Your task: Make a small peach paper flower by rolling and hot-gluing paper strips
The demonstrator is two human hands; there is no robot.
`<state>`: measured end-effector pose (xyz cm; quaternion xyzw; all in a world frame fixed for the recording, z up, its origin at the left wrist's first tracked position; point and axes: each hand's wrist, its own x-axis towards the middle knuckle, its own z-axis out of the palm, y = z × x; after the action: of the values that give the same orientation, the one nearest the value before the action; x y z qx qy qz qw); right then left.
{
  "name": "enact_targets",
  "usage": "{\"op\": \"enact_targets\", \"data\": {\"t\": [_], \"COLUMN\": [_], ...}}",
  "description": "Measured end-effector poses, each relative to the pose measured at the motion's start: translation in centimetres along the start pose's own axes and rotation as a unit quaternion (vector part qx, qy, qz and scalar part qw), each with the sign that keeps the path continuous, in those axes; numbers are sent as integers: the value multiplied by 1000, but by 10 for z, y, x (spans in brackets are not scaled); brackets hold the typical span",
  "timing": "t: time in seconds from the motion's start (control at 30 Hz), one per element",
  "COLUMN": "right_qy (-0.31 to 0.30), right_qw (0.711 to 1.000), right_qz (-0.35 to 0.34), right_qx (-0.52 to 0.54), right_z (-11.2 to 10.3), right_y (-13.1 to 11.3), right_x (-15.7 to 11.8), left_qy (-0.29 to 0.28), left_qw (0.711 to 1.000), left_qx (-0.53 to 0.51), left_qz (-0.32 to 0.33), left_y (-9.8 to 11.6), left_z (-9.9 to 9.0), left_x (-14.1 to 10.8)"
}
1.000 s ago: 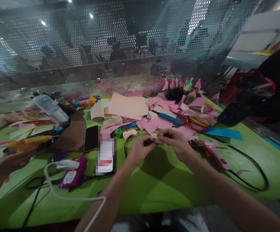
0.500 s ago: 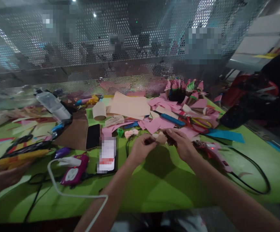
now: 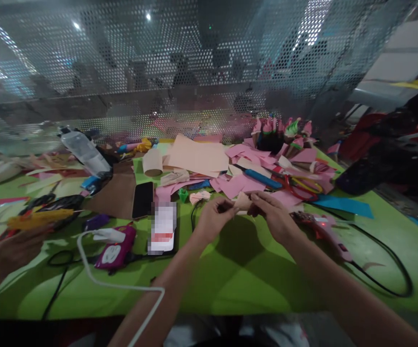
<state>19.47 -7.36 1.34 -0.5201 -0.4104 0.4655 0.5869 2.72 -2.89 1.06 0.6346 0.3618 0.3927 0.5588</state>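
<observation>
Pale paper piece (image 3: 243, 202): likely light, creasable; best held by edges; left hand (image 3: 212, 218), right hand (image 3: 273, 215) pinch it.

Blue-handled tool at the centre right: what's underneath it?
Pink paper shows along the near side of the blue-handled tool, and peach paper along its far side. Whatever the handle itself covers can't be seen.

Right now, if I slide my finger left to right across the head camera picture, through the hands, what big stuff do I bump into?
Yellow glue gun → magenta case → lit phone → left hand → peach paper piece → right hand → pink glue gun.
</observation>
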Motion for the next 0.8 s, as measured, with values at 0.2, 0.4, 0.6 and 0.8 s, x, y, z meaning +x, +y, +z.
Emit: {"op": "enact_targets", "data": {"t": [0.2,0.4,0.6,0.8], "right_qy": [-50,7,42,45], "right_qw": [998,999,999,999], "right_qz": [38,38,-2,-15], "right_qx": [7,29,18,11], "right_z": [2,-6,-8,-4], "right_y": [1,-1,0,-2], "right_x": [4,8,9,7], "left_qy": [-27,-34,112,59], "left_qw": [999,999,963,894], "left_qx": [-1,8,244,442], "left_qz": [28,18,-8,-35], "left_y": [-5,15,25,5], "left_z": [3,-15,-39,-19], "left_x": [0,0,5,2]}}
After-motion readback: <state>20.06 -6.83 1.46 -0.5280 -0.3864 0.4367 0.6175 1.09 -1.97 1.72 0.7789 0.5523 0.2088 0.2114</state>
